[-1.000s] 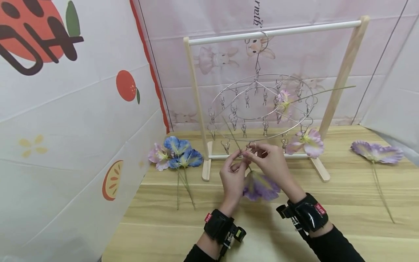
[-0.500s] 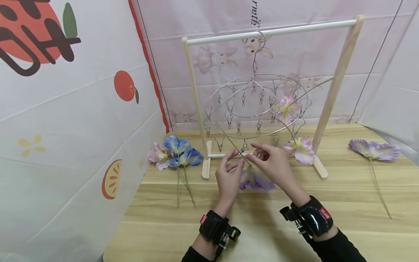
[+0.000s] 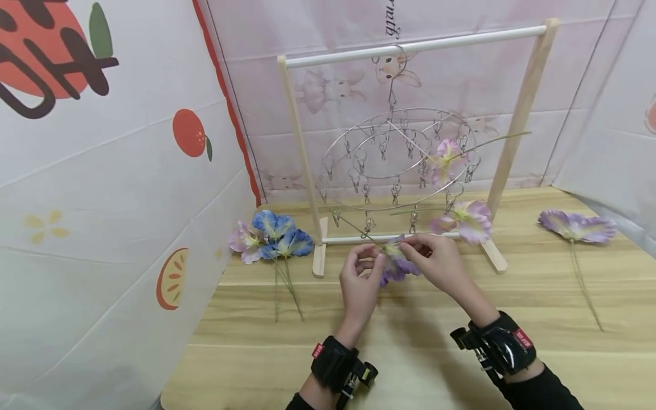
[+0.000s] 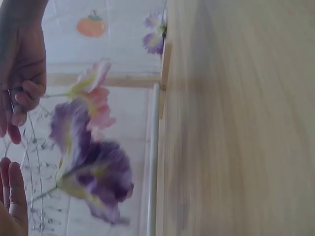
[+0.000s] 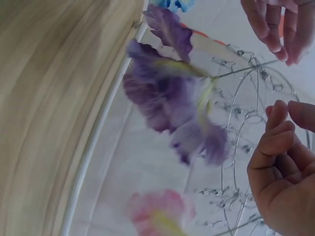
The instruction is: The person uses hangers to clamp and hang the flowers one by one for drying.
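Observation:
A purple artificial flower (image 3: 400, 270) hangs below the round wire clip hanger (image 3: 381, 178), blossom low and stem slanting up to the left. A small metal clip (image 3: 368, 221) is by its stem; their contact is too small to make out. My left hand (image 3: 360, 285) is beside the blossom's base, fingers relaxed, with a gap between thumb and fingertips. On the other side, my right hand (image 3: 443, 262) is close to the petals, its fingers loosely bent and thumb apart. In the right wrist view, the purple flower (image 5: 170, 93) stands free of both hands.
Two pink flowers (image 3: 471, 221) are on the hanger's right side. A wood-and-white stand (image 3: 523, 108) bears the hanger. Blue flowers (image 3: 274, 225) and a pink one lie left on the table (image 3: 246, 353); a lilac flower (image 3: 576, 225) lies right.
Both hands have let go at the stem and clip and moved slightly apart. The hanger has turned, its clips shifting, and the purple flower has swung up towards the stand.

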Available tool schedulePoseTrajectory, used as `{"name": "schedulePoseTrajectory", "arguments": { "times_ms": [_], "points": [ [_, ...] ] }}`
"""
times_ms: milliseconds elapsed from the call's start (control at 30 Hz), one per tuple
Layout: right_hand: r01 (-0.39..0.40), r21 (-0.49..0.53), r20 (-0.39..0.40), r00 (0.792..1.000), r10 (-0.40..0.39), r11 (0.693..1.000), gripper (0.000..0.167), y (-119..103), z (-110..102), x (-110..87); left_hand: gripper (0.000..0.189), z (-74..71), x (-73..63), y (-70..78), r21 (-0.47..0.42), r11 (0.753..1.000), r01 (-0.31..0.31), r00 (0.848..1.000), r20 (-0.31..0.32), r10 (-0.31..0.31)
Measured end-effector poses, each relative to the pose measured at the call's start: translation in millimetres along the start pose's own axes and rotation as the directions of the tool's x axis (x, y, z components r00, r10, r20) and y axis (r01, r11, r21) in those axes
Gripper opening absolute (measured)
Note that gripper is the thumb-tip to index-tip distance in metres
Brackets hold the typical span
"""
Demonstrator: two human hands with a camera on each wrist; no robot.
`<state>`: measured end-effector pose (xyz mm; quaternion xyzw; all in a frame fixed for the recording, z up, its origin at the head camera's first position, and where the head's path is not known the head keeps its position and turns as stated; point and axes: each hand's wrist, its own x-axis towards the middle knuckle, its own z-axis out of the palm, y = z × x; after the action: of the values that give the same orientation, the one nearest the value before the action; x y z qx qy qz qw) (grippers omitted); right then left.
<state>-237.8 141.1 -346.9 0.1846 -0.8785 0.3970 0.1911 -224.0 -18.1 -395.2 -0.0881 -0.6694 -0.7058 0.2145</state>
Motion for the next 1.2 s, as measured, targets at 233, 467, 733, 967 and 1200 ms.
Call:
{"name": "schedulePoseTrajectory", "arguments": {
  "times_ms": [233, 467, 733, 967, 1200],
  "points": [
    [-0.056, -0.027, 0.015, 0.998, 0.057, 0.998, 0.019, 18, -16, -7.8, 0.024, 28.9, -7.0, -0.6, -0.074, 0.997, 0.039, 0.993, 0.118, -0.03],
    [-0.109, -0.068, 0.024, 0.994, 0.111, 0.992, 0.02, 37, -39, -20.7, 0.022, 58.7, -18.4, -1.7, -0.09, 0.994, 0.063, 0.972, 0.23, -0.04],
    [-0.249, -0.112, 0.079, 0.963, 0.259, 0.962, 0.029, 66, -71, -39.5, 0.022, 95.7, -25.8, -3.5, -0.114, 0.977, 0.179, 0.923, 0.363, -0.127],
    [-0.328, -0.16, 0.091, 0.934, 0.345, 0.931, 0.033, 90, -100, -51.0, 0.026, 129.6, -28.5, -6.4, -0.141, 0.96, 0.243, 0.871, 0.468, -0.152],
    [-0.382, -0.2, 0.118, 0.905, 0.409, 0.902, 0.037, 108, -128, -58.6, 0.024, 161.2, -32.0, -3.4, -0.139, 0.907, 0.398, 0.813, 0.512, -0.278]
  ]
}}
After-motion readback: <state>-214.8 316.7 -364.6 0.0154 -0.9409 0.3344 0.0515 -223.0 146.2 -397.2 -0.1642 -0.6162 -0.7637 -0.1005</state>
